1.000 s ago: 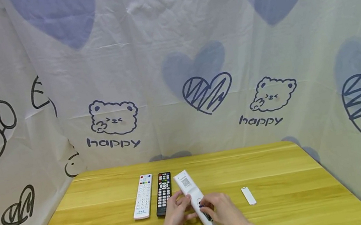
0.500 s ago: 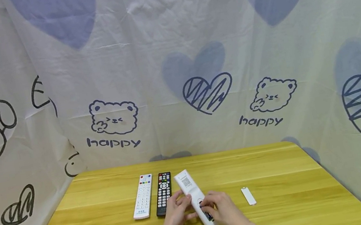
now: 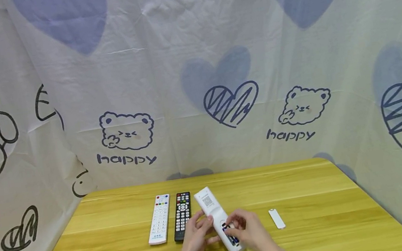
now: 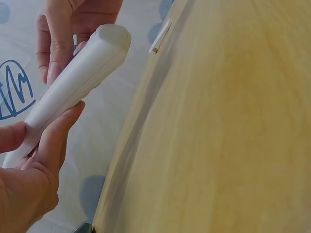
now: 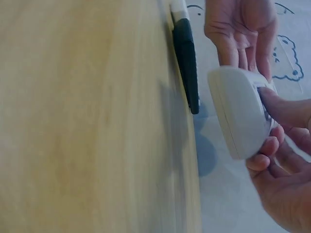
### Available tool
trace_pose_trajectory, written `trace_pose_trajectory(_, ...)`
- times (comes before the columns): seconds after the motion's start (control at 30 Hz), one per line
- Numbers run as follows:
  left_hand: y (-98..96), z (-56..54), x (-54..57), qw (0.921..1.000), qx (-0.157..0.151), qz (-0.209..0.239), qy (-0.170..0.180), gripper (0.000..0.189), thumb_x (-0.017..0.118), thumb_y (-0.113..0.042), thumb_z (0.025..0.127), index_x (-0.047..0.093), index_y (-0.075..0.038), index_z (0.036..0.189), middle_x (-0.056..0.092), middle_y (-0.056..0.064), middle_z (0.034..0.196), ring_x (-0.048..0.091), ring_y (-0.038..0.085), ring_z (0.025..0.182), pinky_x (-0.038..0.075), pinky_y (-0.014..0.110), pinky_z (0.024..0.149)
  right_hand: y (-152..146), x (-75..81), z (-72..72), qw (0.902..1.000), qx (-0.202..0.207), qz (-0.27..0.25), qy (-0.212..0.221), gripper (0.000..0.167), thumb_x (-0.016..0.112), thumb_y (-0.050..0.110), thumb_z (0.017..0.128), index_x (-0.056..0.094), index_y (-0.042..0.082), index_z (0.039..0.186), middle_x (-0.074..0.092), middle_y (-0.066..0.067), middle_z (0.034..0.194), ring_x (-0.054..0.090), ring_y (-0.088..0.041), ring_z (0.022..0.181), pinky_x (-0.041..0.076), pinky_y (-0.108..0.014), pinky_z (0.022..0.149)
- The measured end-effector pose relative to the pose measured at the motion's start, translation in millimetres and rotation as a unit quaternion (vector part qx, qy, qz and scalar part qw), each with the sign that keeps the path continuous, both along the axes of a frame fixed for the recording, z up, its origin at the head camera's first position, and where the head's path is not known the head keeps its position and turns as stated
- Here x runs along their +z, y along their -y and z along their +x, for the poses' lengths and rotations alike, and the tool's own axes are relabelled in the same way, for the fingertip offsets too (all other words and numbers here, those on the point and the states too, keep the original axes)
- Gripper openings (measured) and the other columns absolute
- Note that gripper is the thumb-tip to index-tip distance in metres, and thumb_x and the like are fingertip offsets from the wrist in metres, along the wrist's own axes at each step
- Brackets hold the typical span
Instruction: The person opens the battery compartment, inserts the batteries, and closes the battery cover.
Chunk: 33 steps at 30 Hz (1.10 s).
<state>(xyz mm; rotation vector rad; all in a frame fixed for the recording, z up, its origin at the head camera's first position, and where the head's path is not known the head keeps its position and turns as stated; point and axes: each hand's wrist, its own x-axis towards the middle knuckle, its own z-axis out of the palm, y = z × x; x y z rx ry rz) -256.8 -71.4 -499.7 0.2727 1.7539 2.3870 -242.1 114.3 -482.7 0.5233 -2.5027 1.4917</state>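
Note:
My left hand grips a white remote control around its left side, back face up and tilted over the table. A sticker with a square code shows near its top. Its lower half has an uncovered battery compartment with dark-bodied batteries in it. The right hand bends over this compartment, pinching a battery at its upper end, partly hidden by the fingers. In the right wrist view the right thumb presses at the opening, and other fingers touch the remote's lower edge.
A white remote and a black remote lie buttons up on the wooden table, left of the hands. The small white battery cover lies to the right. A printed cloth hangs behind the table.
The right fingers have risen slightly and spread, baring more of the batteries in the compartment. The held remote has shifted a little; the left hand keeps its grip.

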Motion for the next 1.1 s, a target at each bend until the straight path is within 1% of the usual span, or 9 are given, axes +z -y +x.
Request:
trace_pose_trajectory(0.1,0.8,-0.3,0.8,0.9999,-0.010,0.002,-0.003,0.054,0.052,-0.012,0.104,0.031,0.012,0.147,0.068,0.021,0.121,0.070,0.016,0.094,0.066,0.035,0.079,-3,1.4,-1.0,0.9972,0.009,-0.048,0.056,0.026,0.083,0.003,0.077,0.063,-0.001,0.092,0.050,0.002,0.072,0.045,0.001,0.062,0.038,-0.011,0.055)
trace_pose_trajectory(0.2,1.3,-0.6,1.1,0.9997,-0.021,0.004,-0.010,0.054,0.052,-0.012,0.104,0.031,0.012,0.148,0.069,0.019,0.119,0.070,0.017,0.095,0.066,0.034,0.079,-7,2.0,-2.1,0.9922,0.023,-0.078,0.095,0.029,0.081,0.002,0.078,0.060,-0.005,0.096,0.049,0.002,0.073,0.045,-0.001,0.063,0.039,-0.012,0.057)
trace_pose_trajectory(0.27,1.5,-0.8,0.9,0.9995,-0.027,0.006,-0.013,0.055,0.052,-0.012,0.104,0.030,0.012,0.148,0.069,0.018,0.118,0.070,0.017,0.095,0.066,0.034,0.079,-9,1.8,-2.9,0.9888,0.032,-0.091,0.114,0.030,0.080,0.002,0.080,0.058,-0.007,0.098,0.048,0.003,0.074,0.045,-0.001,0.063,0.040,-0.012,0.057)
trace_pose_trajectory(0.37,1.5,-1.3,0.6,0.9993,-0.035,0.008,-0.014,0.056,0.053,-0.013,0.104,0.030,0.013,0.148,0.070,0.016,0.118,0.071,0.016,0.095,0.066,0.034,0.080,-12,0.5,-4.1,0.9859,0.040,-0.102,0.127,0.031,0.078,0.002,0.080,0.056,-0.009,0.099,0.047,0.004,0.073,0.045,-0.002,0.064,0.040,-0.013,0.058)
trace_pose_trajectory(0.63,1.3,-2.2,-0.2,0.9992,-0.038,0.006,-0.012,0.054,0.053,-0.012,0.104,0.032,0.012,0.147,0.071,0.013,0.114,0.071,0.015,0.093,0.066,0.033,0.078,-13,-0.4,-3.7,0.9833,0.050,-0.110,0.136,0.033,0.078,0.001,0.080,0.054,-0.011,0.100,0.047,0.005,0.073,0.046,-0.003,0.064,0.041,-0.014,0.060)
trace_pose_trajectory(0.87,1.0,-1.1,-0.5,0.9992,-0.037,0.003,-0.015,0.054,0.053,-0.012,0.104,0.032,0.012,0.147,0.069,0.020,0.120,0.071,0.017,0.095,0.066,0.035,0.079,-11,-0.8,-4.5,0.9846,0.043,-0.096,0.140,0.031,0.077,0.001,0.081,0.055,-0.008,0.100,0.047,0.005,0.073,0.045,-0.003,0.063,0.040,-0.014,0.058)
trace_pose_trajectory(1.1,1.1,-1.2,-0.2,0.9993,-0.033,0.003,-0.016,0.055,0.053,-0.011,0.104,0.030,0.013,0.148,0.069,0.020,0.120,0.071,0.016,0.094,0.066,0.035,0.079,-8,1.5,-2.0,0.9876,0.036,-0.075,0.133,0.031,0.077,0.002,0.082,0.054,-0.004,0.102,0.046,0.003,0.072,0.044,-0.005,0.063,0.038,-0.014,0.056)
